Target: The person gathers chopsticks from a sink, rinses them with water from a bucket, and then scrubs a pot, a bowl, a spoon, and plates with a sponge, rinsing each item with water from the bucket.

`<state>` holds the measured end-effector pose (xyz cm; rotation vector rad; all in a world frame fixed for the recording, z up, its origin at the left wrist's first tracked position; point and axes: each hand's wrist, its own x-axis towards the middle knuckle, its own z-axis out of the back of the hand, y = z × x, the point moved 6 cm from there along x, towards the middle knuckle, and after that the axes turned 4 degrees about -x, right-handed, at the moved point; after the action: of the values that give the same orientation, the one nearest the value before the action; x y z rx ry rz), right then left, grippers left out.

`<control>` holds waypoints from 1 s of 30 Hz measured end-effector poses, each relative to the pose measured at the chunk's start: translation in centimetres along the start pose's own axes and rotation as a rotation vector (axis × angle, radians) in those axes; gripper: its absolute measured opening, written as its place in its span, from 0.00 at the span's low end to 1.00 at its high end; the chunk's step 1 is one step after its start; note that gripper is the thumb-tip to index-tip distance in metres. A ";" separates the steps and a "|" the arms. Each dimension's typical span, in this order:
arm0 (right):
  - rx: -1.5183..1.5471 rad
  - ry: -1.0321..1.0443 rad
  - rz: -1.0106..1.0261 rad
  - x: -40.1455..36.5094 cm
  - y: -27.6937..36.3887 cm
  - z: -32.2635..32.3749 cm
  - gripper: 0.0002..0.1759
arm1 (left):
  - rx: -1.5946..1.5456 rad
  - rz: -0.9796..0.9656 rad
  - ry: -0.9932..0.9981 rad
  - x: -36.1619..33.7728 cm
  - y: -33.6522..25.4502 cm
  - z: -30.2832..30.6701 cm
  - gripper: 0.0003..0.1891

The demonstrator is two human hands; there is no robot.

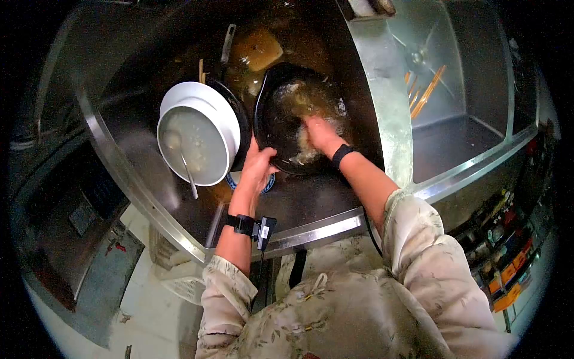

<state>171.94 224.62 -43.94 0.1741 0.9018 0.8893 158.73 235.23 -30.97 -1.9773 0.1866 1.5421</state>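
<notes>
Sink front edge (323,228), bare metal, nearest the body. Blue-patterned dish (267,184), one, mostly hidden under the left wrist. Left hand (257,167), closed on the near-left rim of the pan, thumb at the lip, remaining fingers partly hidden. Dark pan (265,113), one, in the main basin, ahead and to the right of that grip; outline near round, no clear long axis, no handle seen; murky liquid within. Right hand (321,134), inside the pan, entering from the right, fingertips in the liquid pointing left; whether it holds anything cannot be told. Of the two, the left is nearer the rim, the right nearer the pan's middle. White bowl (226,119), left of the pan, cloudy liquid and spoon (187,164) inside. Tan block (259,50), beyond the pan, possibly a sponge. Chopsticks (428,93), several, in the right-hand basin.
</notes>
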 end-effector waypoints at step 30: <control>1.093 -0.754 -0.453 10.0 1.2 3.4 0.16 | -0.474 -0.073 0.013 3.2 3.6 1.1 0.35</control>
<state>176.81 233.48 -47.32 1.1170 0.5757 -0.1922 157.10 233.76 -35.37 -2.3208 -0.2698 1.6346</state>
